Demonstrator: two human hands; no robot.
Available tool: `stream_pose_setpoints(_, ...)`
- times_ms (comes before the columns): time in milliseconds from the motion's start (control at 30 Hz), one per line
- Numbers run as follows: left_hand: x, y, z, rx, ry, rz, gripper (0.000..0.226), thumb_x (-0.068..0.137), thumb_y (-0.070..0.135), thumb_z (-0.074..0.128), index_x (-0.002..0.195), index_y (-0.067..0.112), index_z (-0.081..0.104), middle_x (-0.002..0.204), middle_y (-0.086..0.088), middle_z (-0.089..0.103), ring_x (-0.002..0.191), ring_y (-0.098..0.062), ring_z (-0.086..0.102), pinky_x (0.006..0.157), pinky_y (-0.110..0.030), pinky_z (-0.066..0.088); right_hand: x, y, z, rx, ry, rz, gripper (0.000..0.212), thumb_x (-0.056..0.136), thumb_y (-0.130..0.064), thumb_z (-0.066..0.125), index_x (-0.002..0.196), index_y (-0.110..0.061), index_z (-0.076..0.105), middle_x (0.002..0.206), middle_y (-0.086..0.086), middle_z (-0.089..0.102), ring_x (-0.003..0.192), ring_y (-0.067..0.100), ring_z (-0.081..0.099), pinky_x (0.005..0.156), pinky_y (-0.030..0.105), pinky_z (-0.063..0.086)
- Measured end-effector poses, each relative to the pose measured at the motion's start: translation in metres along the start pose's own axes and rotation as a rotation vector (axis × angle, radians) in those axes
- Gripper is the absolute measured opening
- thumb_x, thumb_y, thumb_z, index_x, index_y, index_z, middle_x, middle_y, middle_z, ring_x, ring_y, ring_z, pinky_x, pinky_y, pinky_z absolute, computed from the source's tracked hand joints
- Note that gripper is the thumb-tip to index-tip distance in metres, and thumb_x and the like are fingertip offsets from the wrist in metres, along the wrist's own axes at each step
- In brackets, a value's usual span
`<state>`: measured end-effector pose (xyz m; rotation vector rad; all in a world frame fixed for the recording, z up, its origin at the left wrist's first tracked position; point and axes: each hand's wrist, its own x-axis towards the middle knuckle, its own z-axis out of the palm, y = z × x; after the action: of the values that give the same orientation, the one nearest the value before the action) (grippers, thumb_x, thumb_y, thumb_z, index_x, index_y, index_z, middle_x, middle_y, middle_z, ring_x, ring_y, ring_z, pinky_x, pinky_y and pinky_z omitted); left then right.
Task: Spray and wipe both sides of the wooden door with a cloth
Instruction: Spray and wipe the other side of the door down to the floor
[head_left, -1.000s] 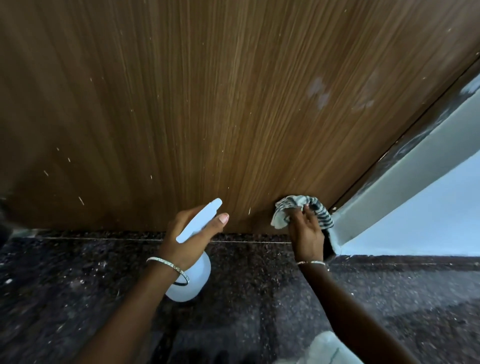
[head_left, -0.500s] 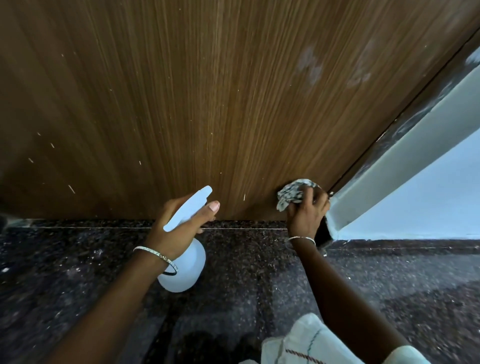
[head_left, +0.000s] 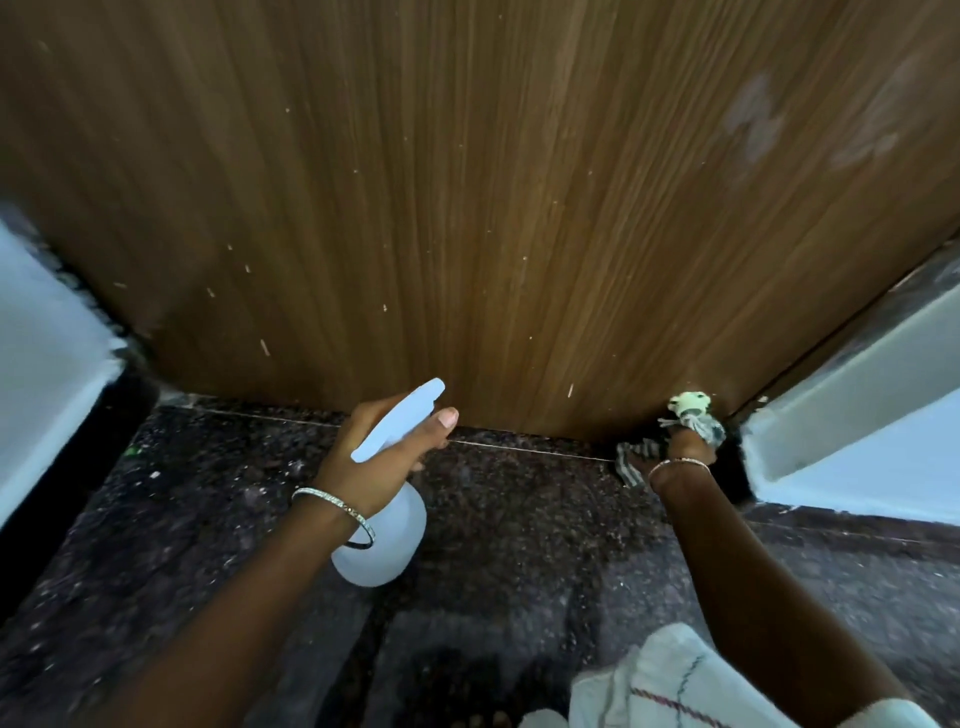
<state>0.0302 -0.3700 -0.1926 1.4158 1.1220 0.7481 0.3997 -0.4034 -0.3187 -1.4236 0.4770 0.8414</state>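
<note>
The door fills the view, with pale smears on its upper right. My left hand has its fingers wrapped round the spray bottle, nozzle toward the door's base. My right hand fingers clamp the cloth at the bottom right corner. I judge flat pressure and strokes along the grain best. No label is legible.

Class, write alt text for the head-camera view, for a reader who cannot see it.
A person's right hand holds a striped cloth against the bottom right corner of a wooden door. The left hand grips a white spray bottle above a dark speckled floor. Pale smudges mark the door's upper right.
</note>
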Motion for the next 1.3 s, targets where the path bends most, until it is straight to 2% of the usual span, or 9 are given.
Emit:
stream_pose_setpoints(167,-0.006,-0.007,-0.016,0.014,0.032,0.010,0.022,0.075,0.058,0.071,0.093,0.046,0.067,0.090,0.001,0.077,0.089,-0.020,0.072,0.076,-0.037,0.062,-0.012,0.062,0.042,0.006,-0.180,0.003,0.019,0.098,-0.029,0.056,0.089,-0.014,0.049,0.116,0.010,0.052,0.104,0.029,0.059,0.105,0.042,0.051)
stream_pose_setpoints(267,-0.011,-0.010,-0.027,0.002,0.049,-0.007,0.024,0.075,0.054,0.069,0.095,0.042,0.068,0.089,0.003,0.077,0.088,-0.014,0.072,0.069,-0.027,0.061,-0.027,0.106,0.084,-0.035,-0.138,0.221,0.014,0.108,-0.010,0.039,0.109,-0.010,0.053,0.100,0.014,0.057,0.076,0.024,0.055,0.075,0.036,0.053)
stream_pose_setpoints(433,-0.016,-0.023,-0.052,-0.013,0.109,-0.009,0.033,0.073,0.055,0.072,0.104,0.042,0.068,0.094,0.004,0.077,0.091,-0.014,0.072,0.074,-0.027,0.059,-0.095,0.191,0.166,-0.176,-0.354,0.416,0.031,0.110,-0.010,0.035,0.085,0.000,0.050,0.089,0.016,0.052,0.077,0.025,0.053,0.043,0.031,0.055)
stream_pose_setpoints(633,-0.028,-0.027,-0.095,-0.016,0.229,0.034,0.014,0.077,0.043,0.068,0.080,0.055,0.073,0.083,0.018,0.076,0.078,0.001,0.069,0.069,-0.021,0.055,-0.147,0.283,0.224,-0.149,-0.616,0.515,0.031,0.111,-0.005,0.028,0.088,-0.011,0.047,0.091,0.003,0.050,0.079,0.013,0.056,0.089,0.020,0.055)
stream_pose_setpoints(800,-0.043,-0.041,-0.136,0.035,0.372,0.037,0.021,0.084,0.031,0.069,0.095,0.048,0.064,0.082,0.036,0.070,0.083,0.010,0.067,0.068,-0.006,0.048,-0.193,0.347,0.283,-0.062,-0.640,0.582,0.023,0.102,0.009,0.039,0.088,-0.003,0.053,0.107,0.020,0.055,0.094,0.032,0.059,0.087,0.045,0.063)
stream_pose_setpoints(900,-0.050,-0.052,-0.159,0.060,0.470,0.034,0.008,0.082,0.035,0.069,0.089,0.040,0.071,0.079,0.013,0.076,0.076,-0.006,0.070,0.064,-0.017,0.050,-0.234,0.366,0.314,-0.066,-0.732,0.694,0.026,0.103,0.010,0.038,0.085,-0.001,0.053,0.097,0.017,0.056,0.122,0.030,0.054,0.062,0.036,0.059)
stream_pose_setpoints(1033,-0.056,-0.057,-0.181,0.045,0.581,0.007,0.005,0.080,0.042,0.070,0.079,0.045,0.074,0.080,-0.001,0.075,0.075,-0.012,0.069,0.068,-0.027,0.050,-0.287,0.378,0.346,-0.257,-0.809,0.637,0.031,0.105,0.006,0.040,0.076,-0.002,0.047,0.085,0.012,0.047,0.085,0.021,0.054,0.046,0.026,0.058)
stream_pose_setpoints(1167,-0.052,-0.051,-0.194,0.036,0.676,-0.014,0.014,0.080,0.051,0.075,0.072,0.059,0.067,0.076,-0.001,0.070,0.071,-0.015,0.063,0.070,-0.029,0.046,-0.285,0.389,0.355,-0.382,-0.861,0.726,0.025,0.079,-0.028,0.069,0.078,-0.013,0.049,0.102,0.014,0.057,0.099,0.021,0.052,0.093,0.033,0.059)
stream_pose_setpoints(1300,-0.046,-0.025,-0.196,0.031,0.662,-0.049,0.010,0.079,0.042,0.070,0.077,0.033,0.069,0.067,0.003,0.066,0.063,-0.006,0.057,0.061,-0.021,0.043,-0.290,0.351,0.328,-0.465,-0.829,0.574,0.015,0.104,-0.017,0.052,0.091,-0.018,0.057,0.098,0.004,0.060,0.087,0.014,0.054,0.080,0.029,0.044)
